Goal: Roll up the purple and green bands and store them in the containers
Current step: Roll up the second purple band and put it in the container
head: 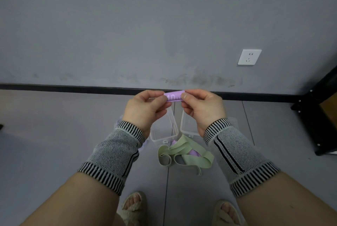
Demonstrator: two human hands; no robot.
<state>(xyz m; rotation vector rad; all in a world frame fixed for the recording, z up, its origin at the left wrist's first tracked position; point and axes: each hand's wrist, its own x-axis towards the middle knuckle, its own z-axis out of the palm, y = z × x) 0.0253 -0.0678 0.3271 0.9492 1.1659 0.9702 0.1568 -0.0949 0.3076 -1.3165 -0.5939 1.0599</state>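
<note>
So the person's got a purple band (174, 97) already wound into a tight little roll, held up in the air between both hands. The left hand (145, 110) pinches one end and the right hand (202, 110) pinches the other, thumbs and fingertips curled in on it. Makes sense to hold it like that: those bands probably spring open the second the pressure comes off, so clamping both ends keeps the roll from unwinding while it gets lined up for a drop

Right under the hands sit two clear plastic containers side by side on the grey floor (54, 134), both with no lid on. The left container (164, 132) looks empty as far as can be seen through it, and the right container (187, 127) is half hidden behind the right wrist, so can't really tell what's in that one. Neither holds a roll that's visible

Just in front of the boxes, closer to the person, there's a loose tangle of green bands (184, 154) lying flat and not rolled, with another bit of purple (193, 152) poking out from underneath. So probably early on, one roll ready and the rest of the pile still to do
</note>
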